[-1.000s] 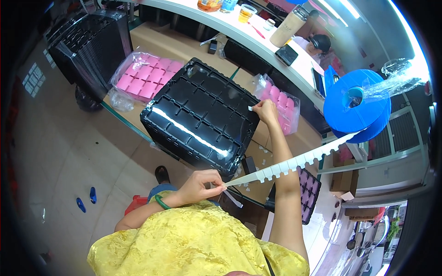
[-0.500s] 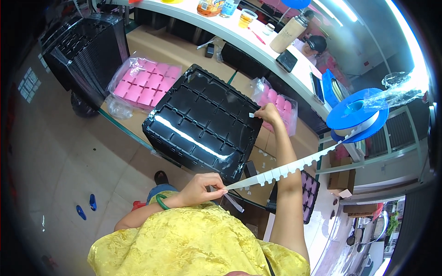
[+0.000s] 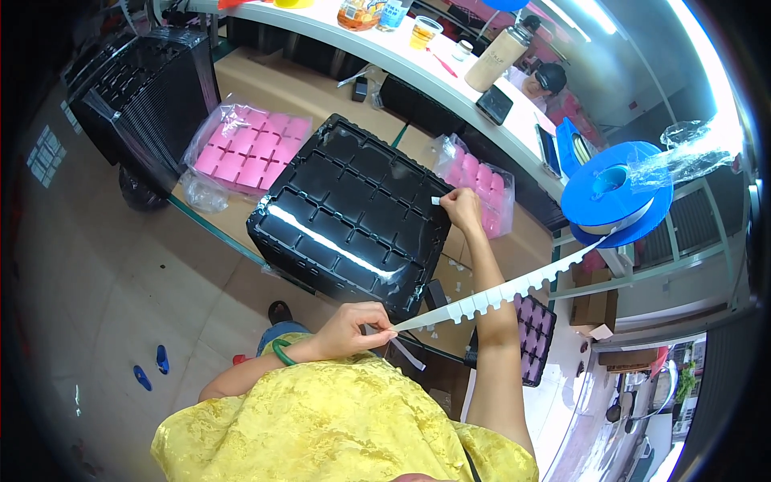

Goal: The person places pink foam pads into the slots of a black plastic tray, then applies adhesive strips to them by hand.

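Between the thumb and fingers of my left hand [image 3: 357, 329] is pinched the end of a pale label strip [image 3: 514, 287] with tabs along its edge. The strip stretches over my right forearm to a blue reel [image 3: 617, 189] on the right. My right hand [image 3: 463, 210] is closed on a small white label [image 3: 435, 201] at the far right edge of a stack of black plastic trays [image 3: 353, 189]. The top tray is divided into shallow square compartments. Whether the label touches the tray, I cannot tell.
Bagged pink trays [image 3: 253, 150] lie left of the stack, and another pink bag [image 3: 479, 186] lies behind my right hand. A tall wrapped black tray stack [image 3: 148, 104] stands far left. A white shelf [image 3: 321, 18] holds a beige flask [image 3: 499, 58], a cup and phones. Beyond it sits another person.
My right hand has turned slightly at the tray's edge, the label still in its fingers. My left hand keeps its hold on the strip. The whole view has shifted a little.
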The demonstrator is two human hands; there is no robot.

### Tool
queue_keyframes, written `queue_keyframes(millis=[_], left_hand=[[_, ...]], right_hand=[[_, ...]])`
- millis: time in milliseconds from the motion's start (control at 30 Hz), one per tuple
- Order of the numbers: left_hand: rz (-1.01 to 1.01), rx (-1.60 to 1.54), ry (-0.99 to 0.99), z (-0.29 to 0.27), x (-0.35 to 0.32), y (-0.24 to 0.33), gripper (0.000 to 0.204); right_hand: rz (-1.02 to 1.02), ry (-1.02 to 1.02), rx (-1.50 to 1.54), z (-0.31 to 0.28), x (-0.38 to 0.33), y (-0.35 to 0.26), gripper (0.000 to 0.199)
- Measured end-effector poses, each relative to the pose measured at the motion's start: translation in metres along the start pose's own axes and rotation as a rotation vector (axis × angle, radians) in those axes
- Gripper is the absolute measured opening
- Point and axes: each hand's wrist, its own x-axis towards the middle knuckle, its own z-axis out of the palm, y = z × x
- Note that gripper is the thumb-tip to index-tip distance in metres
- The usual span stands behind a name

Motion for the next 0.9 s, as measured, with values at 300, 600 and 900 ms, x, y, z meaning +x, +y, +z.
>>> queue_keyframes(millis=[300,600,900], left_hand=[[0.044,0.027,-0.018,0.016,-0.002,0.005,0.010],[0.072,0.077,0.046,0.030,-0.015,0.008,0.011],[0.056,0.083,0.083,0.044,-0.019,0.012,0.011]], right_hand=[[-0.236,0.095,-0.537,0.013,0.009,-0.012,0.020],[-0.052,0.073,0.002,-0.010,-0.001,0.015,0.022],[0.019,0.144,0.361,-0.011,-0.034,0.044,0.020]])
